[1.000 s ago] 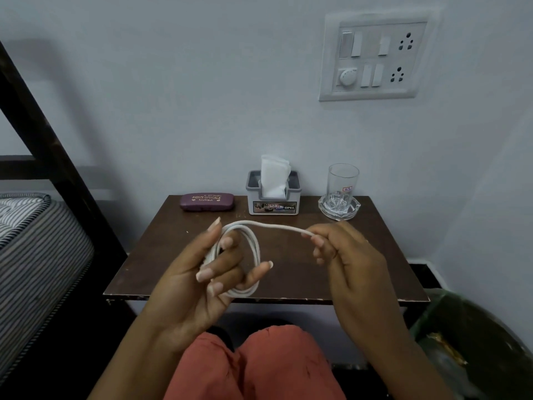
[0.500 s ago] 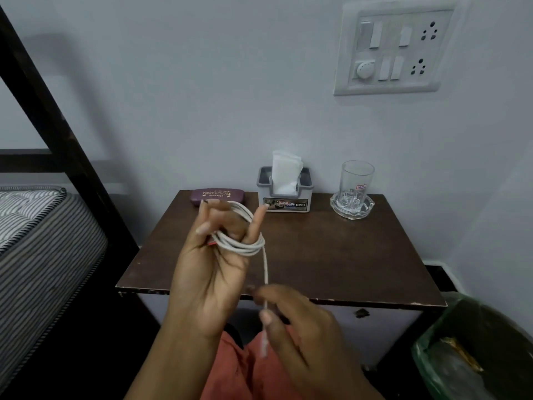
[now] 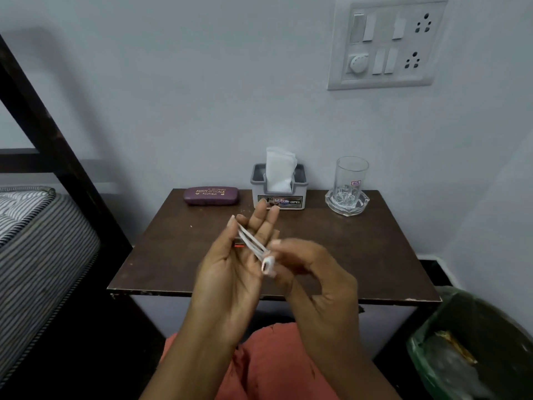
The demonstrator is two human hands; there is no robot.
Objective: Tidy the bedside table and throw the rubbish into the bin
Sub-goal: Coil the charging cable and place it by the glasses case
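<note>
A white charging cable (image 3: 253, 244) is wound in loops around the fingers of my left hand (image 3: 230, 272), held above the front of the brown bedside table (image 3: 360, 255). My right hand (image 3: 314, 275) pinches the cable's plug end (image 3: 268, 267) next to the left palm. At the table's back edge sit a purple glasses case (image 3: 211, 195), a grey tissue holder (image 3: 278, 186) with white tissue standing up, and a clear glass (image 3: 350, 180) on a glass dish (image 3: 347, 202). The bin (image 3: 473, 350), lined with a green bag, stands at the lower right with rubbish inside.
A striped mattress (image 3: 37, 243) and a dark bed frame (image 3: 57, 145) stand close on the left. A switch and socket panel (image 3: 386, 43) is on the wall above the table. My orange-clad knees (image 3: 271, 368) are under the table's front edge.
My right hand rose from below the table edge to the left palm, bringing the cable's plug end with it. The hanging length is now wound onto my left fingers.
</note>
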